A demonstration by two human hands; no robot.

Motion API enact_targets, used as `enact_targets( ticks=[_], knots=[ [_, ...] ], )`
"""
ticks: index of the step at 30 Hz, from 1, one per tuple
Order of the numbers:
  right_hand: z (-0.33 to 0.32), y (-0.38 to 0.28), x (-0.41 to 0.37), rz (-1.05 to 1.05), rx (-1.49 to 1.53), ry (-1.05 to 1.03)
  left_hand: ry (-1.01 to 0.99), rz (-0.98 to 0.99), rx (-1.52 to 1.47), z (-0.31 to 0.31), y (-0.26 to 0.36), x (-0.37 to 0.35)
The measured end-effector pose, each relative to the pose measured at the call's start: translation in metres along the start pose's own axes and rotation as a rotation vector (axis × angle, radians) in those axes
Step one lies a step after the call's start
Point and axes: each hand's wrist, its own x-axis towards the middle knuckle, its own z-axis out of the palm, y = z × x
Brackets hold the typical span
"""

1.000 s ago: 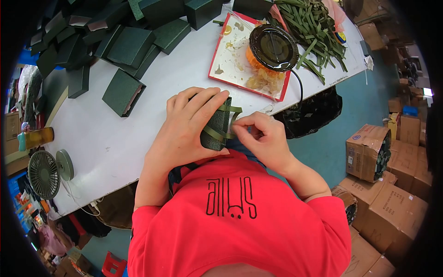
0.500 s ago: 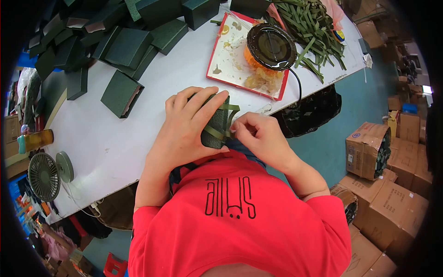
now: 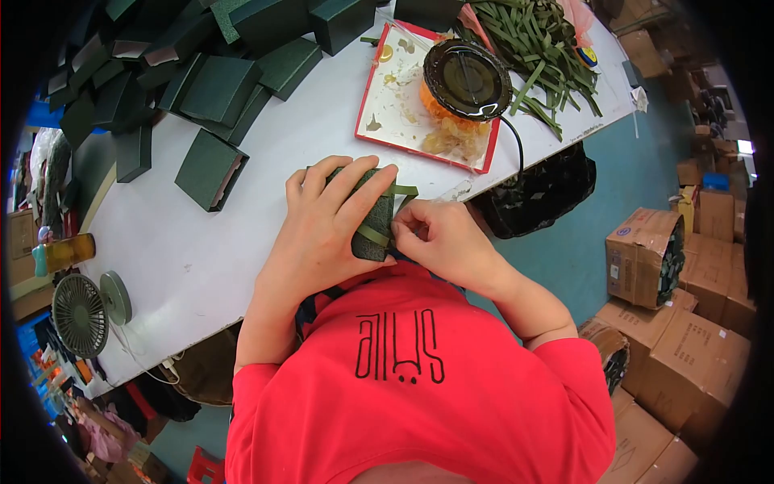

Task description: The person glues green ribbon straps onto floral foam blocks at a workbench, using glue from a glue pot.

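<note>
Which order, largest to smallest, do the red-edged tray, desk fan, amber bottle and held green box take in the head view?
1. red-edged tray
2. desk fan
3. amber bottle
The held green box is partly covered and looks roughly fan-sized, so its place is unsure.

view: single head cam, fisheye, dark vignette at the rim
position: above the person, looking steeply down
facing: forward across the white table [image 3: 201,250]; floor [image 3: 572,242] and cartons [image 3: 645,258] on the right
range: close; left hand [image 3: 322,222], right hand [image 3: 439,238], green box [image 3: 375,214] and ribbon [image 3: 372,235] mid-frame
bottom: red shirt [image 3: 419,403] fills it
</note>
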Motion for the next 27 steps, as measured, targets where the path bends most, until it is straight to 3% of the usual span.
enact_targets(
  ticks=[14, 23, 27],
  knots=[
    [0.004, 0.005, 0.005, 0.042, 0.091, -0.014, 0.005, -0.013, -0.007, 0.003, -0.004, -0.001],
    [0.001, 0.005, -0.001, -0.097, 0.017, 0.112, 0.048, -0.045, -0.078, 0.005, -0.011, -0.001],
    [0.009, 0.015, 0.004, -0.337, -0.163, 0.1, 0.03, -0.032, -0.044, 0.004, -0.008, 0.0]
  ],
)
